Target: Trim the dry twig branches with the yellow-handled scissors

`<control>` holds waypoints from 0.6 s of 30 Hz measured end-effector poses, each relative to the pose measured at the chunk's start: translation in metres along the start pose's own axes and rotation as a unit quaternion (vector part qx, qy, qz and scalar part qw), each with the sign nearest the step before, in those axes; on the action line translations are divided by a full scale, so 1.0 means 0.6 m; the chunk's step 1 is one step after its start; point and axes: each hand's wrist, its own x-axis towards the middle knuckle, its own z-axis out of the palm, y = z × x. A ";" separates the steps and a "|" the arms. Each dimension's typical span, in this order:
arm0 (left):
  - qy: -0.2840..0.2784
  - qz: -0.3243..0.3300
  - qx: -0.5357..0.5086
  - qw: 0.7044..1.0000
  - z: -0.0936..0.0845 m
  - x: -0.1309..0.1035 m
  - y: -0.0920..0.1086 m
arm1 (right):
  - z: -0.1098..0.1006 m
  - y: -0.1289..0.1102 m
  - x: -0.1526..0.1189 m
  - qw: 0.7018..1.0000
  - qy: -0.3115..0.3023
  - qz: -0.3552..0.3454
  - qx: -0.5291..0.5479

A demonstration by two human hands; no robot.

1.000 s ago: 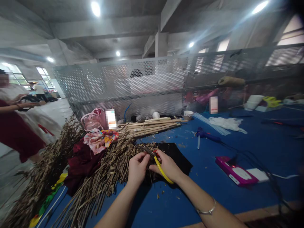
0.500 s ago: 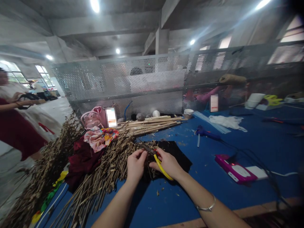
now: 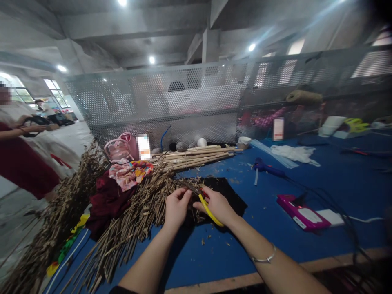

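My right hand (image 3: 218, 207) is closed on pliers-like cutters (image 3: 208, 210) with yellow and red handles; their dark jaws point up and left. Close beside the jaws, my left hand (image 3: 177, 207) is pinched, its thumb and fingertips together on something too small to make out. Dried brown stems (image 3: 137, 212) with shrivelled leaves lie left of my hands. Under and behind my right hand is a black cloth (image 3: 231, 196), with plant bits near it.
Pale sticks (image 3: 196, 157) lie behind, near a pink bag (image 3: 122, 147). To the right on the blue table (image 3: 263, 232) are a blue glue gun (image 3: 269, 170), a magenta device (image 3: 301, 212) and cables. A person (image 3: 23, 155) stands at far left.
The whole view has shifted slightly. My hands stay close together around the cutters, with little visible movement.
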 end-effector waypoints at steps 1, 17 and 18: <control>-0.004 -0.004 -0.001 1.000 0.001 -0.001 0.000 | 0.000 0.000 0.001 1.000 0.005 -0.003 -0.001; 0.020 0.001 0.032 0.999 0.001 -0.002 -0.001 | 0.001 0.002 0.003 0.998 -0.001 -0.016 -0.062; 0.018 0.008 0.041 0.999 0.000 -0.002 0.000 | 0.001 0.001 0.002 0.999 -0.006 -0.021 -0.049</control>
